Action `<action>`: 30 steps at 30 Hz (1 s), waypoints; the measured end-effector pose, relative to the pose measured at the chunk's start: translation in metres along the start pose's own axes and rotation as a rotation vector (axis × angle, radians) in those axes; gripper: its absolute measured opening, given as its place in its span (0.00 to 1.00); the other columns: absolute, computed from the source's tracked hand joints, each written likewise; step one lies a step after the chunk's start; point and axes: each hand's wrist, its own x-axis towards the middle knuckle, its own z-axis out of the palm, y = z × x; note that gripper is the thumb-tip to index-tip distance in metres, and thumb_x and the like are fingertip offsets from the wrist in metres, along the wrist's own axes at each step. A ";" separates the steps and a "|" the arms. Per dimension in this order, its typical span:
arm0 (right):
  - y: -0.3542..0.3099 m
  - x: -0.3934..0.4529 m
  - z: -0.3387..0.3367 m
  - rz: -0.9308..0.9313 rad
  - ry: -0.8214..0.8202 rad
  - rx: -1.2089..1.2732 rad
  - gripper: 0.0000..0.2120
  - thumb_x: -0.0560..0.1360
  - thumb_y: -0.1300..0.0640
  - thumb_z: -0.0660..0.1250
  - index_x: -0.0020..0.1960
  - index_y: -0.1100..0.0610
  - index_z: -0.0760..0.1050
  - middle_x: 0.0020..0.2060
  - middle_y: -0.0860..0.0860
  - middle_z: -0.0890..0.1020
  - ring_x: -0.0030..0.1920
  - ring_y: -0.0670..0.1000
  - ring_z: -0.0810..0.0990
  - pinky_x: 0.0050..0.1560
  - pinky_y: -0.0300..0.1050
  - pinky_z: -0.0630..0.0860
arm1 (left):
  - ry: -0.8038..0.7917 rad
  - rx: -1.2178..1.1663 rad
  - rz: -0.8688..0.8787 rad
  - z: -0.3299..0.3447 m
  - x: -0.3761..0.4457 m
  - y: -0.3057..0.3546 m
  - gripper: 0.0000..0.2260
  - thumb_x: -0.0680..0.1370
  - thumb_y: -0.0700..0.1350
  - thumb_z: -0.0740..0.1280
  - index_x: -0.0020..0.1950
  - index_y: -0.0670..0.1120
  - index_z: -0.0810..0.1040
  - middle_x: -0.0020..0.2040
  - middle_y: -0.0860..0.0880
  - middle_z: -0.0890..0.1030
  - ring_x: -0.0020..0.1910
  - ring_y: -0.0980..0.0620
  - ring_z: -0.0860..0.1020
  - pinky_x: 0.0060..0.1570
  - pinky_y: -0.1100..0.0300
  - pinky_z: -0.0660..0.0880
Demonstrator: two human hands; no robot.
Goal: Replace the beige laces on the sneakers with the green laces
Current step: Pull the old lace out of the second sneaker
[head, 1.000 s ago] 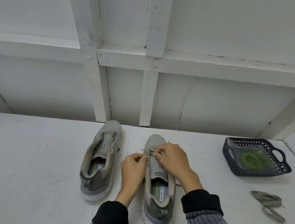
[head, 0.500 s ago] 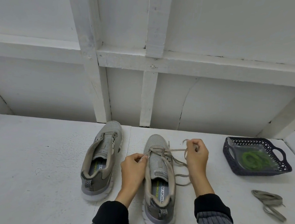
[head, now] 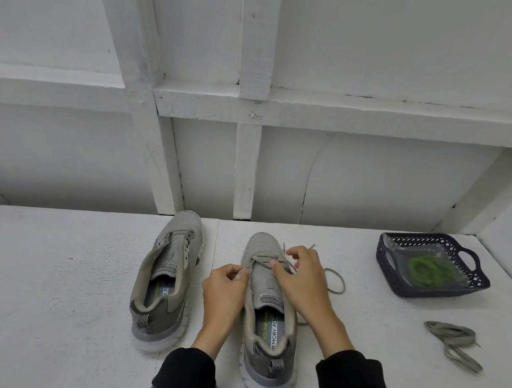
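- Two grey sneakers stand side by side on the white table (head: 56, 269), toes pointing away from the person.
- The left sneaker (head: 165, 281) has bare eyelets and no lace in it.
- The right sneaker (head: 266, 312) carries a beige lace (head: 263, 260) only across its front eyelets; its heel end is partly covered by the wrists and dark sleeve cuffs.
- The left hand (head: 225, 287) sits at the shoe's left edge, thumb and forefinger pinched on a strand of that lace.
- The right hand (head: 301, 278) lies over the tongue area with fingers curled; its thumb and a fingertip meet at the lace crossing, though the hand hides how much lace it grips.
- A loose loop of the same lace (head: 335, 280) trails onto the table just right of the right hand; where it joins the shoe is hidden.
- A second beige lace (head: 452, 342), already out, lies bunched near the table's right side.
- The green laces (head: 427, 270) are coiled in a dark lattice basket (head: 471, 270) at the far right, under clear plastic that blurs their outline; how many are there cannot be told.
- Both forearms are cut off by the bottom edge.
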 end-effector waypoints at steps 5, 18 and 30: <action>0.003 -0.011 0.018 0.065 0.046 0.069 0.14 0.74 0.55 0.69 0.58 0.55 0.74 0.50 0.48 0.76 0.50 0.47 0.76 0.49 0.38 0.71 | -0.042 0.135 0.069 -0.003 0.001 0.008 0.03 0.77 0.46 0.69 0.46 0.49 0.83 0.41 0.54 0.83 0.44 0.54 0.81 0.39 0.65 0.72; 0.003 -0.025 0.022 0.138 0.344 0.226 0.05 0.78 0.60 0.64 0.53 0.54 0.73 0.42 0.46 0.78 0.44 0.46 0.78 0.43 0.35 0.75 | -0.366 0.922 0.474 0.011 0.020 0.042 0.11 0.81 0.53 0.62 0.61 0.53 0.76 0.59 0.52 0.74 0.61 0.46 0.67 0.59 0.51 0.64; 0.004 -0.020 0.026 0.165 0.253 0.232 0.03 0.74 0.59 0.69 0.46 0.56 0.82 0.38 0.49 0.83 0.40 0.43 0.80 0.35 0.27 0.71 | -0.084 0.318 0.397 -0.006 0.023 0.040 0.08 0.78 0.46 0.67 0.57 0.51 0.77 0.55 0.56 0.77 0.58 0.53 0.72 0.59 0.52 0.70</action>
